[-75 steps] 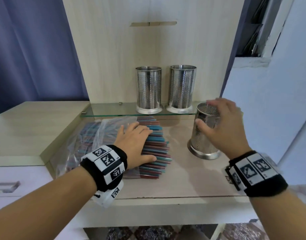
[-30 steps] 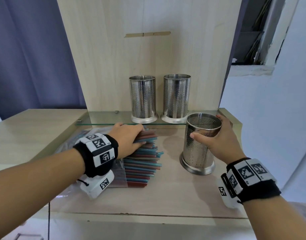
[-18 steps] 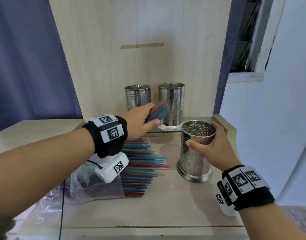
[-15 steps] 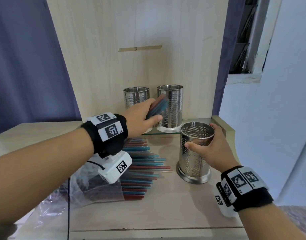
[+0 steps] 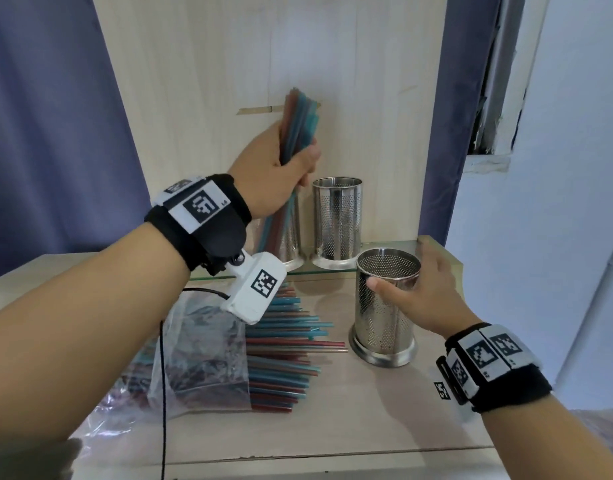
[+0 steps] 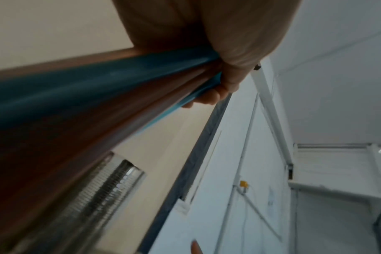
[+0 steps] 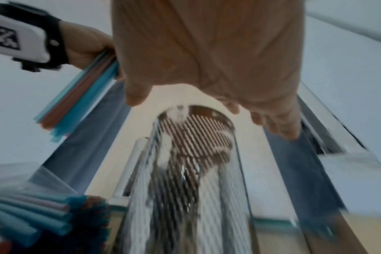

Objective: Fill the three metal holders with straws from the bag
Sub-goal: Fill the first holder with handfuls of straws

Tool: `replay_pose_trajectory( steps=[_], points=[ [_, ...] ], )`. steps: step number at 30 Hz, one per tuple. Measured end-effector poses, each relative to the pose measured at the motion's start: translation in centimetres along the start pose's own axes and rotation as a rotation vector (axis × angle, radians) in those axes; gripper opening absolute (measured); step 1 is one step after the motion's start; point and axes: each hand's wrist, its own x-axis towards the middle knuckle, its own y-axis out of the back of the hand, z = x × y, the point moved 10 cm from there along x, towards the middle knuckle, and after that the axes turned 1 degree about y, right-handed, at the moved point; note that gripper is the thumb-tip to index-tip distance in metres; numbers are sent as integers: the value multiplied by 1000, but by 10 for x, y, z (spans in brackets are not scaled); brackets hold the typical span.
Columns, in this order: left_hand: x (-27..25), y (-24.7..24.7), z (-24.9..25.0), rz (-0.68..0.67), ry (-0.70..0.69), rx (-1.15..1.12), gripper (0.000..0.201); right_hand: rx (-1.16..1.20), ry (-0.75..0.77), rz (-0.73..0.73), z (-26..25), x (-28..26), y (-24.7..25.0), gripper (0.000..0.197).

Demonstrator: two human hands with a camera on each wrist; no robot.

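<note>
Now loading first holder point(image 5: 384, 306): left hand point(image 5: 277, 171) clutches straw bunch point(image 5: 298, 126) aloft; right hand point(image 5: 426, 296), fingers relaxed, steadies it. Next I lower the ends inside.

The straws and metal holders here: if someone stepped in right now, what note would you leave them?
Left hand: grip closed round a bunch of straws, raised nearly upright in front of the back-left holder.
Right hand: fingers and thumb round the rim of the front holder on the counter; whether they press it is unclear.
Back-right holder stands on the glass shelf. The bag lies on the counter, many straws spilling from its mouth.
Done: one bunch picked up. No straws visible inside the front or back-right holder.
Left: seemingly all three holders.
</note>
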Motion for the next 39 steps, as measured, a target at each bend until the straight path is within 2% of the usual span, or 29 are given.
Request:
replay_pose_trajectory(
  steps=[1, 3, 5, 7, 11, 16, 19, 22, 24, 25, 27, 29, 31, 33, 36, 39],
  points=[
    [0, 3, 5, 21, -15, -62, 9, -88, 31, 2, -13, -4, 4, 124],
    [-5, 0, 12, 37, -28, -176, 13, -65, 186, -13, -55, -16, 9, 122],
    [-11, -15, 5, 29, 29, -283, 24, 64, 294, -117, -98, -31, 5, 111],
    [-21, -36, -7, 29, 141, -433, 27, 114, 342, -213, -122, -39, -6, 88],
    [-41, -73, -19, -13, 281, -618, 20, 288, 300, -176, -127, -37, -13, 42],
    [-56, -84, -19, -44, 302, -638, 16, 474, 246, -218, -116, -46, -20, 12],
    [-62, -90, -20, -131, 256, -480, 24, 592, 200, -274, -106, -55, -34, 10],
    [-67, -96, -24, -299, 251, -426, 17, 581, 178, -306, -97, -62, -43, 11],
    [-74, -93, -47, -396, 334, -420, 39, 565, 154, -275, -86, -61, -38, 15],
    [-79, -88, -62, -425, 367, -330, 51, 554, 142, -250, -80, -60, -34, 13],
    [-92, -74, -93, -447, 359, 13, 59, 534, 122, -212, -69, -58, -28, 10],
    [-111, -70, -119, -543, 295, 455, 58, 524, 93, -189, -59, -57, -28, 9],
    [-128, -77, -134, -671, 189, 773, 62, 535, 42, -177, -48, -55, -32, 6],
    [-136, -79, -142, -718, 154, 885, 68, 551, 10, -194, -40, -55, -39, 7],
    [-138, -79, -148, -713, 162, 1016, 74, 534, 15, -240, -41, -57, -47, 12],
    [-140, -85, -151, -730, 150, 1090, 68, 554, 14, -232, -42, -58, -49, 10]
  ],
)
